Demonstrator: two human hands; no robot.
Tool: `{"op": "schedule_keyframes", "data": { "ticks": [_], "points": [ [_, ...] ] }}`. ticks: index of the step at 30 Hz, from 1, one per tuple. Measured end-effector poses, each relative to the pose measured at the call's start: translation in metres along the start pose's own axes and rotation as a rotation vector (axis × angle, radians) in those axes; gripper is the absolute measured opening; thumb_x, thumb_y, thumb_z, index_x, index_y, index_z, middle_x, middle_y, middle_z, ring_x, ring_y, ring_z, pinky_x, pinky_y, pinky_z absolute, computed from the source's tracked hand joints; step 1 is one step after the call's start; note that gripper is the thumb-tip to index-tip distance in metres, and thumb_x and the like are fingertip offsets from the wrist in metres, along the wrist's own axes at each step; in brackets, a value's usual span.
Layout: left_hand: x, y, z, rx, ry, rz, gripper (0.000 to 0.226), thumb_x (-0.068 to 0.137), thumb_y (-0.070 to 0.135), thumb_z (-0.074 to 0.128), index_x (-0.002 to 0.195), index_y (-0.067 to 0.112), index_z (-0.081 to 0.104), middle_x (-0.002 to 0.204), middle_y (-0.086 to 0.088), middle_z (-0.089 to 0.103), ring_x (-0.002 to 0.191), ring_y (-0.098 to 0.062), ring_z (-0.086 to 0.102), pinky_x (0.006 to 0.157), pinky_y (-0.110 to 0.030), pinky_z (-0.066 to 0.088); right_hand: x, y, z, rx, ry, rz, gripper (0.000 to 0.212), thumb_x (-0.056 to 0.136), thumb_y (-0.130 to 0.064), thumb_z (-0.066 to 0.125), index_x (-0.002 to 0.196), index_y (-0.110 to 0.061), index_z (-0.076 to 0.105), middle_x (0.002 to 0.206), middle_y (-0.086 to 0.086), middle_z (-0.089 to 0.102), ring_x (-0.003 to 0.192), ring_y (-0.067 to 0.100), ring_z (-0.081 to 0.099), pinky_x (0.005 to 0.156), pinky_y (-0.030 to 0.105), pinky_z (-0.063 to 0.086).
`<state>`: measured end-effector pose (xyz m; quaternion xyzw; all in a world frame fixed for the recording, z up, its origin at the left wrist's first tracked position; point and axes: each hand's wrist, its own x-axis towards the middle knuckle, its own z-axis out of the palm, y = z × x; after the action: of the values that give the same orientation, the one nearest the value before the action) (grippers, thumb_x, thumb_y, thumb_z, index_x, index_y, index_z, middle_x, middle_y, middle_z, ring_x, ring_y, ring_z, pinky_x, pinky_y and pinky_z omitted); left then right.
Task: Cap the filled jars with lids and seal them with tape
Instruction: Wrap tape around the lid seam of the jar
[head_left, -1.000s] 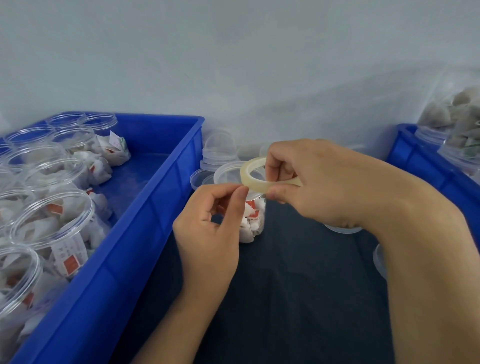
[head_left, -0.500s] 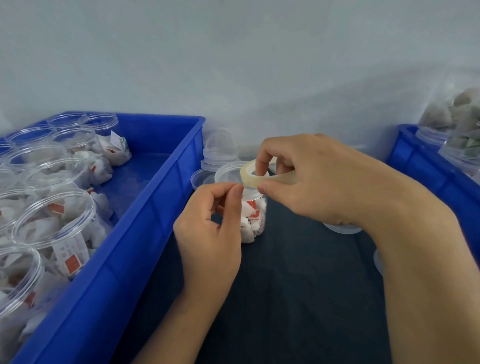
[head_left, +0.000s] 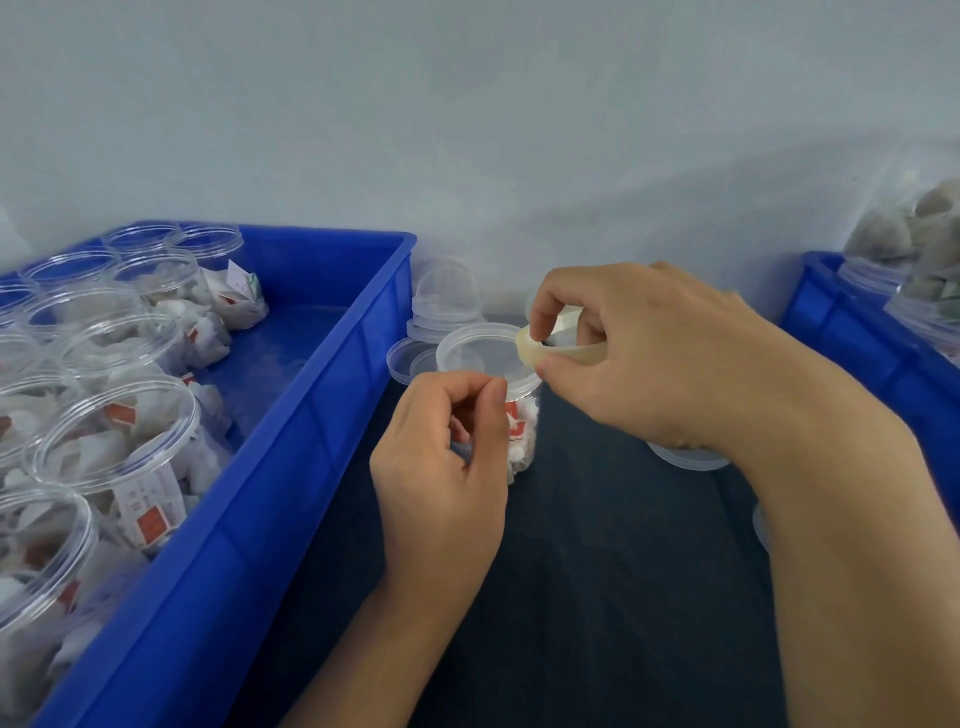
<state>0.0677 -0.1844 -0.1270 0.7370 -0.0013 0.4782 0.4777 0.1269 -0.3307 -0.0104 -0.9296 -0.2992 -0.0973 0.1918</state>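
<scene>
Blue crate (head_left: 291, 415), clear jars (head_left: 119, 436) (red-and-white sachets inside), cream tape roll (head_left: 540, 356), dark tabletop (head_left: 597, 597)

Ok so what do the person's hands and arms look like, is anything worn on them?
Both are bare. The left hand and right hand wear no gloves, and no rings or watch show on the sides facing the camera. Both forearms are uncovered as far as the frame's lower edge, with no sleeve, cuff or band visible. Nails look short and unpainted where they show.
</scene>
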Motion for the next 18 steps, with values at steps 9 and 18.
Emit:
{"op": "schedule_keyframes", "data": {
  "ticks": [9, 18],
  "points": [
    [-0.005, 0.005, 0.004, -0.035, -0.053, 0.022, 0.012, 0.101, 0.026, 0.063, 0.091, 0.021, 0.068, 0.082, 0.01, 0.064, 0.076, -0.017, 0.061, 0.063, -0.016, 0.046, 0.0, 0.01, -0.009, -0.027, -0.159, -0.038, 0.012, 0.093, -0.044, 0.062, 0.096, -0.056, 0.064, 0.06, -0.05, 0.044, 0.057, 0.004, 0.047, 0.057, 0.029, 0.033],
    [-0.01, -0.006, 0.009, 0.086, -0.018, -0.091, 0.011, 0.097, 0.029, 0.071, 0.088, 0.021, 0.072, 0.079, 0.013, 0.064, 0.078, -0.016, 0.064, 0.066, -0.02, 0.049, 0.011, 0.021, 0.024, -0.027, -0.159, 0.062, 0.006, 0.088, -0.046, 0.062, 0.084, -0.04, 0.062, 0.07, -0.018, 0.054, 0.072, 0.005, 0.054, 0.062, 0.032, 0.04]
  ]
}}
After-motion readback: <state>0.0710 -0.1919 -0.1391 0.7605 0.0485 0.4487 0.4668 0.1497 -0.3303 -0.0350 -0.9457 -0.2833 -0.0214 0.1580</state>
